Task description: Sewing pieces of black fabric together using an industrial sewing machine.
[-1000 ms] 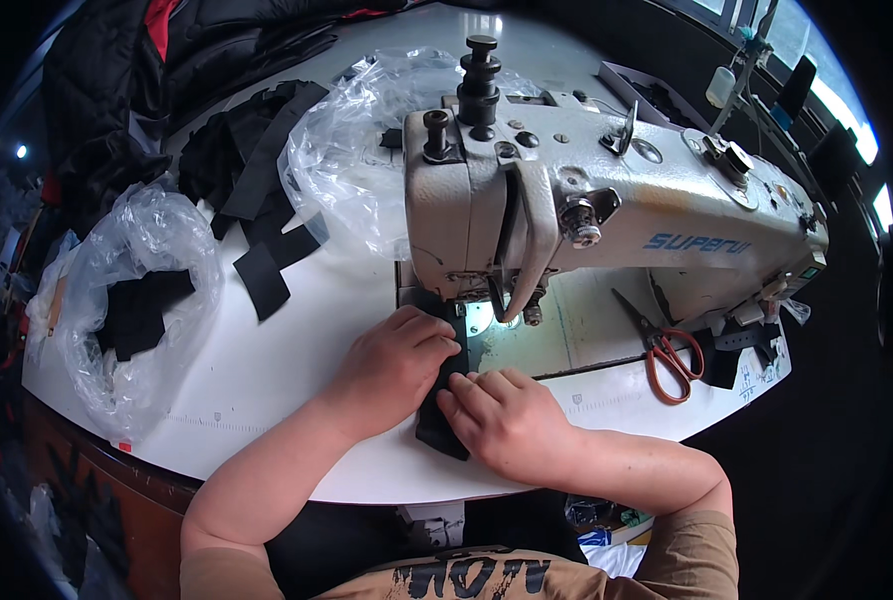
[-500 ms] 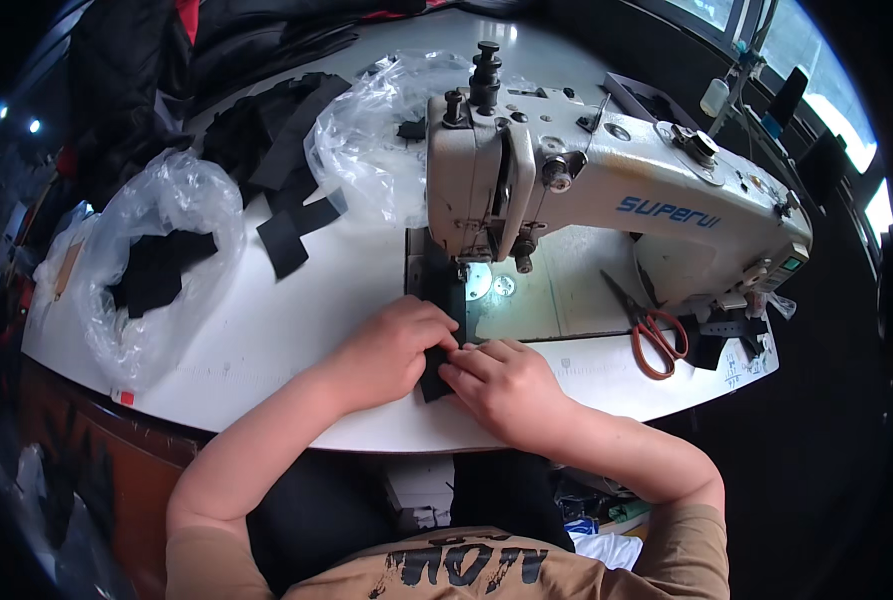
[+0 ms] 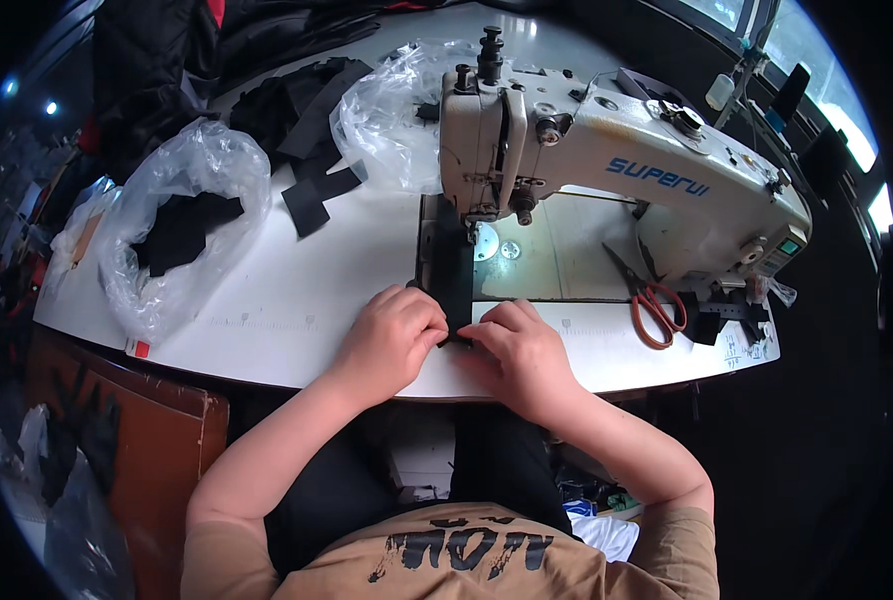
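Observation:
A black fabric strip (image 3: 453,270) runs from under the needle area of a white sewing machine (image 3: 566,130) toward me. My left hand (image 3: 394,335) pinches the strip's near end from the left, fingertips closed on it. From the right, my right hand (image 3: 514,350) closes thumb and fingers on the same end. The fingertips of both hands almost meet there. The machine's lamp lights the metal plate (image 3: 546,262) beside the strip.
Orange-handled scissors (image 3: 651,310) lie right of the machine bed, beside black scraps (image 3: 711,322). At left sits an open clear plastic bag (image 3: 126,275) with black pieces (image 3: 181,235) in it. Behind are more black pieces (image 3: 311,200) and another plastic bag (image 3: 386,120).
The whole view has shifted, with the table edge now higher in the picture. Both hands have drawn slightly apart along the strip's near end, and more of the strip shows beyond them.

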Demonstrator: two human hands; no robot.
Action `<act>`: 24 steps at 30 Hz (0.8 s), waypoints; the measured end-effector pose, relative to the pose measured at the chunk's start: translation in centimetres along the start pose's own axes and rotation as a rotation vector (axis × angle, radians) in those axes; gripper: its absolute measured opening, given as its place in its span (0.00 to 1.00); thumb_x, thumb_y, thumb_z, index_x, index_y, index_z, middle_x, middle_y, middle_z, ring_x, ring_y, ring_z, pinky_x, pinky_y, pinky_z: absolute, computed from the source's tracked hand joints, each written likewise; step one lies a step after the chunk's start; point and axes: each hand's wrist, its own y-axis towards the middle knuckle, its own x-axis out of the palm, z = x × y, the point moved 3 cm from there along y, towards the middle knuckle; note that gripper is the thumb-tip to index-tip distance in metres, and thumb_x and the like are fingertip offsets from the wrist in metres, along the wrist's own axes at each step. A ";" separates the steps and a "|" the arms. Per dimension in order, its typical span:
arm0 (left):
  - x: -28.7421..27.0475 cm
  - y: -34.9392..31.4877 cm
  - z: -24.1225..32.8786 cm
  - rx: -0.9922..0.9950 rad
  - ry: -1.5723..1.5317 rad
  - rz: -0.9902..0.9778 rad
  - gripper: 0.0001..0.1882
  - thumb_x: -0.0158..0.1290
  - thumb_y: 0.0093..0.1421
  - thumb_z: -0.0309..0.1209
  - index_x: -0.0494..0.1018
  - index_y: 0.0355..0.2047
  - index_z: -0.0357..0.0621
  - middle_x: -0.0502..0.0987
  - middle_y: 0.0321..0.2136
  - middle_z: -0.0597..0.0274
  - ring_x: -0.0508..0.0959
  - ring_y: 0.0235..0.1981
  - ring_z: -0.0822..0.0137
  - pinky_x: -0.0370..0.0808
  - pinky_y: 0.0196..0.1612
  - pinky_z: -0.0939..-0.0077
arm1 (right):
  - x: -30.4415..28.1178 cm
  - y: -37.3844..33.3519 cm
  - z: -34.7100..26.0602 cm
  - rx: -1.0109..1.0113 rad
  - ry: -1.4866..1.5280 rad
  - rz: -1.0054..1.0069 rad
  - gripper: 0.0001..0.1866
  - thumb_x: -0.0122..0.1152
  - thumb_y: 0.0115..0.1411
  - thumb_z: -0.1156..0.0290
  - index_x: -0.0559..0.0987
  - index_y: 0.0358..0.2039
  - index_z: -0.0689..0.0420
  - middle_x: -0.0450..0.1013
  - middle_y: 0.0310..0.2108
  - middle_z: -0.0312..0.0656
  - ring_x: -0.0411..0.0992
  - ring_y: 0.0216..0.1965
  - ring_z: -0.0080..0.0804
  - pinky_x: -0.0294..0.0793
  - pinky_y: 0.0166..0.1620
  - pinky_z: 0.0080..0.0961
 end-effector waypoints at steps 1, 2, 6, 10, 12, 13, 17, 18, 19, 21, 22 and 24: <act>0.0 0.2 0.1 0.002 0.001 -0.001 0.05 0.62 0.55 0.25 0.75 0.30 0.41 0.79 0.33 0.59 0.77 0.39 0.52 0.75 0.45 0.60 | 0.2 -0.1 0.5 0.024 -0.007 -0.010 0.07 0.72 0.53 0.74 0.84 0.33 0.58 0.75 0.28 0.41 0.74 0.33 0.43 0.77 0.37 0.37; -0.1 0.4 0.3 -0.013 -0.001 -0.015 0.06 0.62 0.55 0.25 0.74 0.29 0.41 0.79 0.33 0.58 0.77 0.39 0.52 0.74 0.45 0.59 | 0.3 -0.1 0.9 0.048 -0.014 -0.020 0.06 0.72 0.53 0.74 0.84 0.32 0.57 0.74 0.28 0.40 0.74 0.34 0.43 0.77 0.37 0.37; -0.4 0.8 1.9 -0.050 0.049 -0.041 0.06 0.62 0.56 0.26 0.74 0.29 0.41 0.78 0.33 0.58 0.76 0.40 0.52 0.73 0.46 0.58 | 0.5 0.1 1.3 0.098 0.036 -0.006 0.04 0.71 0.53 0.75 0.84 0.30 0.57 0.74 0.28 0.40 0.73 0.33 0.43 0.75 0.36 0.37; 0.3 0.2 1.2 -0.068 0.133 -0.031 0.08 0.63 0.55 0.29 0.75 0.29 0.42 0.78 0.34 0.59 0.76 0.40 0.53 0.72 0.47 0.58 | 0.5 0.0 1.3 0.112 0.049 0.005 0.04 0.71 0.53 0.75 0.83 0.29 0.58 0.74 0.27 0.41 0.73 0.33 0.44 0.74 0.35 0.38; 0.4 -0.1 0.8 -0.064 0.083 0.035 0.08 0.64 0.55 0.30 0.76 0.28 0.42 0.78 0.34 0.60 0.76 0.41 0.54 0.72 0.47 0.59 | 0.5 0.1 1.4 0.107 0.046 0.010 0.04 0.71 0.54 0.75 0.83 0.29 0.58 0.74 0.27 0.41 0.73 0.33 0.44 0.74 0.35 0.38; 0.4 -0.2 0.7 -0.064 0.081 0.032 0.08 0.64 0.55 0.30 0.76 0.28 0.42 0.78 0.34 0.60 0.76 0.41 0.54 0.72 0.47 0.59 | 0.5 0.1 1.3 0.126 0.047 0.005 0.04 0.71 0.54 0.74 0.83 0.28 0.58 0.73 0.27 0.41 0.73 0.33 0.44 0.74 0.35 0.38; 0.1 0.0 0.4 -0.214 0.065 0.069 0.10 0.66 0.54 0.31 0.77 0.21 0.43 0.79 0.33 0.62 0.76 0.42 0.55 0.71 0.48 0.59 | 0.5 0.1 1.2 0.189 0.005 -0.007 0.07 0.72 0.54 0.72 0.81 0.26 0.59 0.73 0.27 0.42 0.73 0.32 0.44 0.74 0.35 0.38; 0.2 0.1 0.3 -0.255 0.074 0.044 0.11 0.66 0.53 0.31 0.77 0.19 0.44 0.79 0.32 0.63 0.76 0.42 0.55 0.70 0.49 0.59 | 0.5 0.0 1.2 0.191 0.008 -0.006 0.07 0.72 0.54 0.72 0.81 0.26 0.59 0.73 0.27 0.42 0.73 0.32 0.44 0.74 0.35 0.38; 0.2 0.2 0.3 -0.256 0.073 0.044 0.11 0.66 0.53 0.31 0.77 0.19 0.44 0.79 0.32 0.63 0.76 0.42 0.55 0.70 0.49 0.59 | 0.6 0.0 1.2 0.207 -0.002 -0.008 0.07 0.72 0.54 0.71 0.81 0.25 0.59 0.73 0.27 0.42 0.73 0.32 0.44 0.74 0.35 0.38; 0.3 0.5 0.3 -0.256 0.128 0.023 0.12 0.67 0.51 0.32 0.77 0.17 0.45 0.79 0.32 0.64 0.75 0.43 0.56 0.69 0.51 0.59 | 0.6 0.0 1.1 0.225 -0.012 -0.010 0.08 0.72 0.54 0.71 0.80 0.25 0.59 0.73 0.27 0.42 0.73 0.32 0.44 0.74 0.35 0.37; 0.2 0.6 0.3 -0.257 0.127 0.023 0.12 0.67 0.51 0.32 0.77 0.17 0.45 0.79 0.32 0.64 0.75 0.43 0.56 0.69 0.51 0.59 | 0.5 0.1 1.0 0.230 -0.019 -0.003 0.06 0.71 0.54 0.72 0.81 0.25 0.58 0.73 0.27 0.42 0.73 0.32 0.43 0.74 0.35 0.37; 0.2 0.9 0.2 -0.261 0.164 -0.052 0.10 0.67 0.51 0.33 0.78 0.17 0.47 0.79 0.32 0.65 0.75 0.44 0.57 0.69 0.52 0.59 | 0.4 0.2 0.8 0.236 -0.026 0.004 0.05 0.71 0.53 0.73 0.81 0.26 0.58 0.73 0.28 0.42 0.73 0.32 0.43 0.74 0.35 0.37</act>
